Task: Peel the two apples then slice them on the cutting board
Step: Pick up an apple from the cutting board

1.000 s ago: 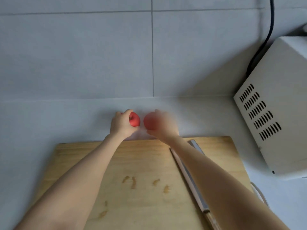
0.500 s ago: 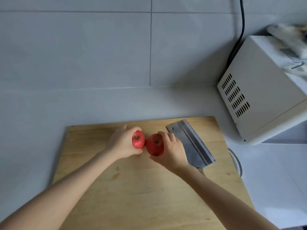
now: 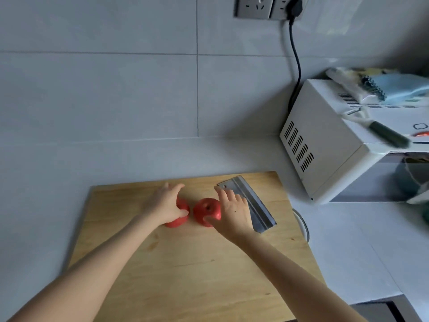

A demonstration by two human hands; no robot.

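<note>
Two red apples stand side by side on the wooden cutting board [image 3: 185,275], toward its far edge. My left hand [image 3: 164,205] lies over the left apple [image 3: 177,223] with fingers stretched out and the thumb against its side, hiding most of it. The right apple [image 3: 206,211] shows its stem end upward. My right hand [image 3: 234,210] is just right of it, fingers straight, thumb touching its lower edge. A steel cleaver [image 3: 248,203] lies flat on the board beyond my right hand, partly hidden by it.
A white microwave [image 3: 325,147] stands to the right of the board, with a green-handled peeler [image 3: 383,133] and cloths on top. Its black cable [image 3: 297,66] runs up to a wall socket [image 3: 255,6]. A thin white loop [image 3: 301,224] lies at the board's right edge.
Both hands brought the apples from the counter behind the board onto the board. Their fingers have now loosened and straightened, and the apples sit slightly apart.
</note>
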